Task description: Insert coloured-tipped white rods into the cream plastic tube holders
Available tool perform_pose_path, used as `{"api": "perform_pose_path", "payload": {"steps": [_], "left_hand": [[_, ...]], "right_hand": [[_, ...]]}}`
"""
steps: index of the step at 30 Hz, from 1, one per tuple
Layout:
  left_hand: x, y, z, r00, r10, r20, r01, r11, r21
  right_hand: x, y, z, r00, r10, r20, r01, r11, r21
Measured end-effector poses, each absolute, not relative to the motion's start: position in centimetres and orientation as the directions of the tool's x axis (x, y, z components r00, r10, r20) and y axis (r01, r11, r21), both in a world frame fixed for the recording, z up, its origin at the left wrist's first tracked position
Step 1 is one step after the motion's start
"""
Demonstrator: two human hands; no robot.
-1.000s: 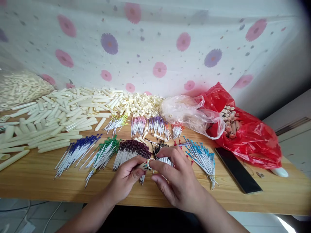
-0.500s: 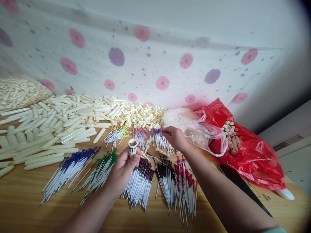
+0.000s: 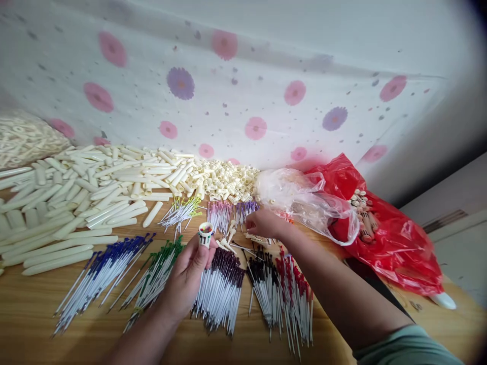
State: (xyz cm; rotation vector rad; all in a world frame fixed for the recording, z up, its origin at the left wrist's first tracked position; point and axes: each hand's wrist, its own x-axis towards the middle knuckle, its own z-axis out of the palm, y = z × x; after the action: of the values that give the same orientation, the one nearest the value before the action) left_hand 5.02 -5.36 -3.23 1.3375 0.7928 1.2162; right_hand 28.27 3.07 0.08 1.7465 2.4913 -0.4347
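Overlapping purple-topped rods point(image 3: 242, 213), right hand point(image 3: 264, 223), grip indistinct

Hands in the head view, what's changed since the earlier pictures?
The right hand has left the slotted white piece, reaching forward beside the purple-tipped sticks; any grip is hidden. The left hand turned the piece's open end upward. It still holds the piece; the red bag stayed put.

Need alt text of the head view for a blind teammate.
The left hand holds a short pale tube with multicolored bits inside; the right hand is beside purple-tipped sticks. Around lie color-grouped sticks and long pale tubes.
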Motion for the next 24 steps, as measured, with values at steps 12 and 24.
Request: {"api": "perform_pose_path", "payload": {"steps": [12, 24], "left_hand": [[5.0, -5.6, -2.8, 0.389, 0.878, 0.279, 0.036, -0.317, 0.948], [5.3, -5.7, -2.9, 0.535, 0.745, 0.398, -0.044, -0.446, 0.894]], "right_hand": [[27.3, -4.5, 3.6, -0.194, 0.851, 0.489, 0.548, 0.507, -0.665], [24.9, -10.6, 7.9, -0.347, 0.635, 0.690, 0.205, 0.769, -0.605]]}}
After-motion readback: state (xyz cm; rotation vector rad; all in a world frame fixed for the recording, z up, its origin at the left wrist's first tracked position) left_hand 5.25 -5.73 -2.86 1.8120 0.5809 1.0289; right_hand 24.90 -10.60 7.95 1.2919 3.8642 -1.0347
